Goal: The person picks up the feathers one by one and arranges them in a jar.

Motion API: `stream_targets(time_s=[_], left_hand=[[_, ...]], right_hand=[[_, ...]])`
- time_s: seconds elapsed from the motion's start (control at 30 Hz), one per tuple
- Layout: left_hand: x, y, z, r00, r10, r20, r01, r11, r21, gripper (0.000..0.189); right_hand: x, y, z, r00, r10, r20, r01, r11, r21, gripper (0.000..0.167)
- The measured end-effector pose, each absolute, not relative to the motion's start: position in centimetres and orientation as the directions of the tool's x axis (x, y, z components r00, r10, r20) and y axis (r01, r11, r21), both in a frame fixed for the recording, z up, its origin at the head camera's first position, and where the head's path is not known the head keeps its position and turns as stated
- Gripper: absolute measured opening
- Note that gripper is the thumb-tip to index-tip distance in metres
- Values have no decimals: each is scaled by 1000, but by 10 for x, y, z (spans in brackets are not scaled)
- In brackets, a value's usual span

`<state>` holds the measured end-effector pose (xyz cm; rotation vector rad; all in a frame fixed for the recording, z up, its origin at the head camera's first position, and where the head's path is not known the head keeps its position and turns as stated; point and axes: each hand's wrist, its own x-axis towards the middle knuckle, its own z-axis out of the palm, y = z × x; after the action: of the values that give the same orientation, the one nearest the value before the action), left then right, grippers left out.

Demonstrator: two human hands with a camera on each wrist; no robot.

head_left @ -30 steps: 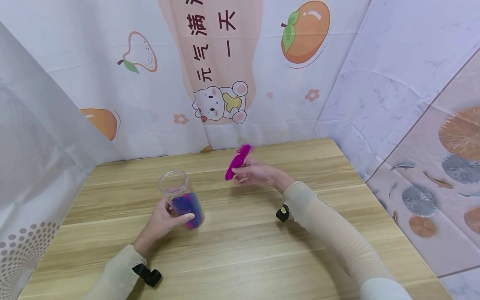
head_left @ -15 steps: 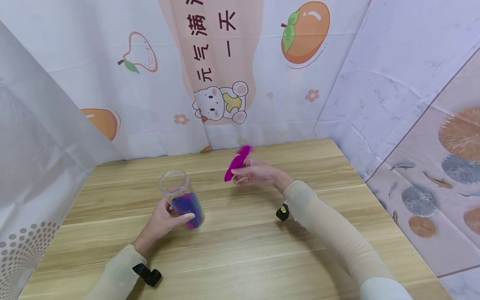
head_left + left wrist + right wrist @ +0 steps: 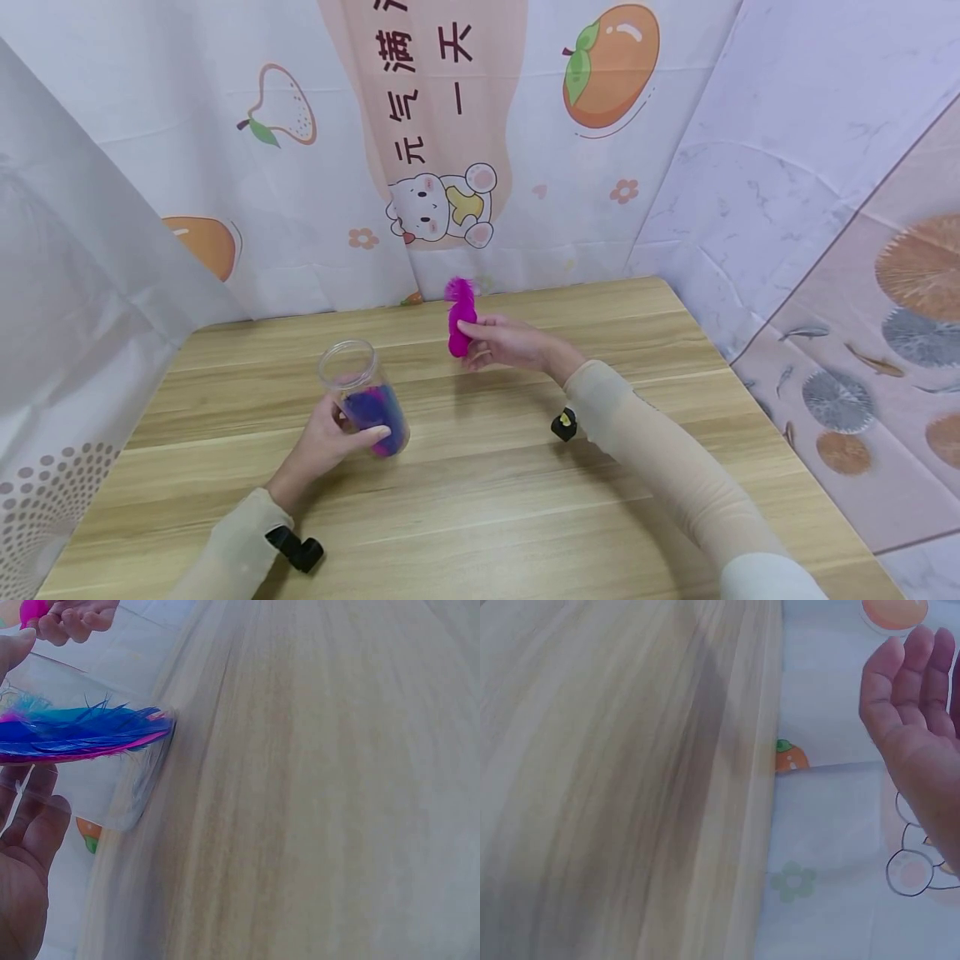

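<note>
A clear plastic jar [image 3: 347,372] without a lid stands on the table at left of centre in the head view. Blue, teal and magenta feathers [image 3: 75,729] lie inside it. My left hand [image 3: 327,442] grips the jar low on its side, thumb across the front and fingers behind. To the right, my right hand [image 3: 504,342] pinches a magenta feather [image 3: 461,321] between thumb and fingers, its fluffy end pointing up, above the table's far part. In the right wrist view the fingers [image 3: 911,682] of that hand show curled, with the feather out of frame.
The wooden table [image 3: 480,500] reaches back to a printed curtain [image 3: 300,208]. Another patterned cloth [image 3: 840,333] hangs along the right side. Black wrist mounts sit on both sleeves.
The magenta feather has turned from leaning right to nearly upright, its fluffy tip swinging left, as the right hand's fingers shift slightly. The left hand and jar stay put.
</note>
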<state>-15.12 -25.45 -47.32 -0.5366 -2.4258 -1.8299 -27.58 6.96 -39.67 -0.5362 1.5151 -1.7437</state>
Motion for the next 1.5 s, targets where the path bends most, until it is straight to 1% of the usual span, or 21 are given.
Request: stream_targets(time_s=[0.2,0.3,0.4,0.6,0.8,1.0,1.17,1.33,1.5], left_hand=[[-151,-255,-473,-939,239,248,305,243,921,70],[-151,-255,-472,-941,236,240,298,251,921,71],[-151,-255,-472,-942,235,239,297,255,920,70],[-152,-255,-473,-942,232,242,299,256,919,70],[-152,-255,-474,-942,232,243,301,257,918,71],[-153,-255,-473,-940,232,250,308,264,914,73],[-152,-255,-473,-943,228,242,301,274,914,74],[-152,-255,-474,-947,224,232,290,280,915,73],[-152,-255,-475,-946,224,234,293,281,914,71]], right_hand=[[-273,63,-390,-675,-729,-115,120,46,-992,28],[-271,61,-387,-695,-713,-91,72,56,-996,26],[-268,58,-383,-701,-711,-57,29,51,-998,25],[-259,50,-372,-686,-728,-24,-30,62,-998,24],[-253,44,-364,-647,-762,25,-65,22,-998,23],[-247,41,-356,-624,-781,21,-80,38,-996,27],[-245,38,-353,-615,-788,29,-112,51,-992,26],[-243,37,-350,-612,-789,49,-183,82,-980,26],[-240,35,-346,-588,-802,101,-311,108,-944,21]])
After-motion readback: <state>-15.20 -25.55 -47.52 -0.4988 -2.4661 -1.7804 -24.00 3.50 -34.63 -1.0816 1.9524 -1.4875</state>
